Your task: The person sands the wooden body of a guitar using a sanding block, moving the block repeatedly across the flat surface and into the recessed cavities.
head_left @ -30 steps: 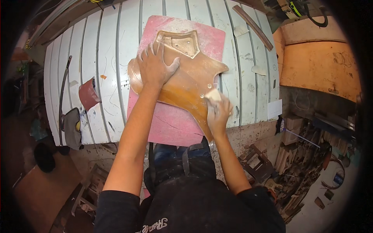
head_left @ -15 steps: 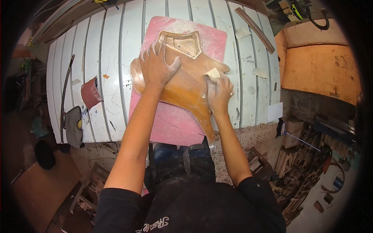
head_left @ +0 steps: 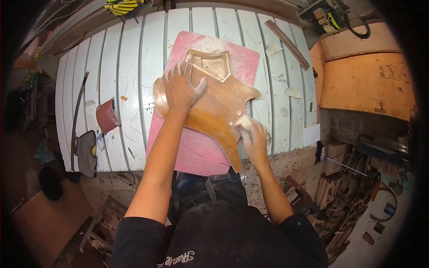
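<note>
A brown, lacquered wooden guitar body [head_left: 223,100] lies on a dusty pink board [head_left: 178,154]. A recessed cavity shows at its far end, and a pointed horn reaches toward me. My left hand [head_left: 182,87] rests flat on the body's left part, fingers spread. In my right hand [head_left: 255,142], slightly blurred, a small cream folded piece of sandpaper [head_left: 243,122] is gripped by the fingers. It is at the body's right edge, close to small round holes near the horn. Pale dust coats the body and my left thumb.
The white slatted table [head_left: 127,67] carries a curled red-brown abrasive sheet [head_left: 106,117], a grey pad-like thing [head_left: 86,152], a dark curved strip [head_left: 79,114], a wooden strip [head_left: 287,43] and paper scraps [head_left: 293,92]. Wood offcuts [head_left: 333,210] are piled at lower right.
My right hand has moved toward me along the guitar body's right edge with the sandpaper. My left hand stays on the body. The whole view has shifted slightly.
</note>
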Demonstrator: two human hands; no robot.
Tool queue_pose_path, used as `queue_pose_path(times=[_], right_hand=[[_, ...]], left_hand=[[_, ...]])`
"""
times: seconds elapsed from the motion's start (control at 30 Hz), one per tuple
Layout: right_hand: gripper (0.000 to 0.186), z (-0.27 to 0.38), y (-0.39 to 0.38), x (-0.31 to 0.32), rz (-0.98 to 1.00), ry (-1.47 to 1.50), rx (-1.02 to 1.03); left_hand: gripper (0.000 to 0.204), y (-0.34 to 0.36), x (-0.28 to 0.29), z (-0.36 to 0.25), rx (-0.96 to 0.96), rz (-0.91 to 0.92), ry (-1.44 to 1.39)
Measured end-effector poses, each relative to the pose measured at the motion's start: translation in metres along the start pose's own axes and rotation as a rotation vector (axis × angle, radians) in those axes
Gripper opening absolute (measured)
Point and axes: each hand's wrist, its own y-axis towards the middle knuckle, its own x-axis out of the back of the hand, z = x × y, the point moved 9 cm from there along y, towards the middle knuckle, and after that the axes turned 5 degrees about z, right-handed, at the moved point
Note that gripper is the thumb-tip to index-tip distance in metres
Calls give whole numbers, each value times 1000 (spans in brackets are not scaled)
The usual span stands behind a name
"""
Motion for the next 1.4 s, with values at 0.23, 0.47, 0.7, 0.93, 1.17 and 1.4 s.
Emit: queue_pose_path(times=[0.23, 0.47, 0.7, 0.93, 1.17, 1.4], right_hand=[[18, -6, -1, 11, -64, 218, -42], [40, 36, -4, -6, -118, -111, 251], [76, 37, -7, -8, 104, -57, 288], [63, 18, -8, -17, 120, -146, 247], [49, 46, -1, -12, -3, -154, 148], [25, 45, -43, -34, 217, 1352, -521]], left_hand=[[81, 3, 4, -6, -43, -47, -33], [88, -12, -1, -4, -12, 40, -25], [94, -27, 1, 1, -78, 30, -13], [94, -25, 5, -4, -37, 66, -82], [79, -32, 11, 9, -74, -32, -232], [57, -175, 4, -41, 57, 568, -1511]])
